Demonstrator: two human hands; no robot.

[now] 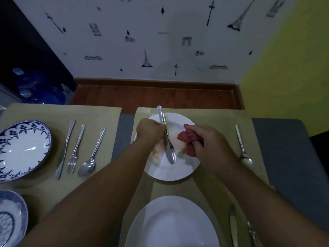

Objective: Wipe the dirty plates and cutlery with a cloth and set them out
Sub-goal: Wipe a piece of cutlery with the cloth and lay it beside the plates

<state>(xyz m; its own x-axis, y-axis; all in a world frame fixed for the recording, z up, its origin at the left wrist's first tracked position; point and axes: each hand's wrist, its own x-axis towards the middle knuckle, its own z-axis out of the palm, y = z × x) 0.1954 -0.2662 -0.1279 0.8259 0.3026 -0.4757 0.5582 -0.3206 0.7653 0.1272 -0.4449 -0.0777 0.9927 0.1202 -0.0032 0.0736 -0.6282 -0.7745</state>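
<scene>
A white plate (178, 172) with orange smears lies on the far tan placemat. Over it my left hand (149, 130) grips a knife and fork (168, 139) together, their tips pointing down toward the plate's middle. My right hand (204, 139) is closed on a bunched red cloth (187, 138), held just right of the cutlery above the plate. A spoon (243, 147) lies on the mat to the plate's right. A clean white plate (171, 223) sits nearest me, with a knife (233, 223) and a fork (252, 232) at its right.
On the left placemat (99, 111) a blue-patterned plate (23, 148) has a knife (65, 148), fork (75, 150) and spoon (90, 154) laid out beside it. Another blue-patterned dish (10, 216) sits at the lower left. Blue bottles (35, 86) stand on the floor beyond.
</scene>
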